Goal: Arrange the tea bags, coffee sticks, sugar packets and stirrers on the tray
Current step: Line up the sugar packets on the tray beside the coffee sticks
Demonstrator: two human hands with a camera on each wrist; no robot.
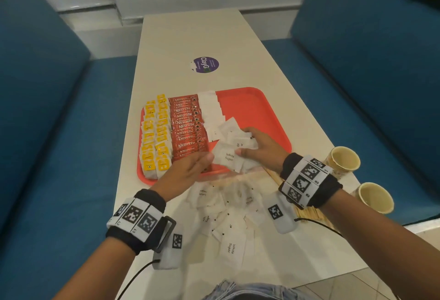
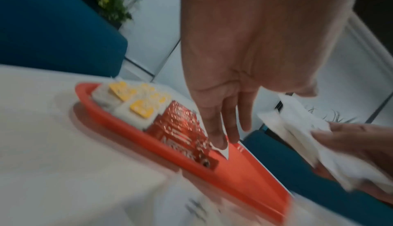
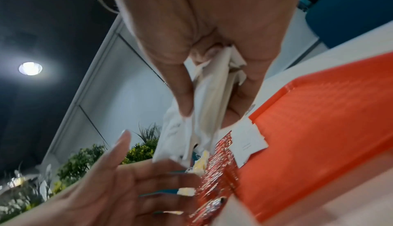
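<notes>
With our right hand (image 1: pixel 259 149) clutching a bunch of sugar packets (image 1: pixel 234 154) over the tray (image 1: pixel 257 107) at frame centre and our left hand (image 1: pixel 190 168) relaxed, empty, we should lay them squared beside the coffee sticks (image 1: pixel 188 126), overlapping evenly.

Orange-red tray (image 1: pixel 257 109); yellow-and-white tea bags (image 1: pixel 154 138); red coffee sticks (image 1: pixel 187 126); white sugar packets (image 1: pixel 210 109); white bench (image 1: pixel 190 35); blue seats (image 1: pixel 371 61).
</notes>
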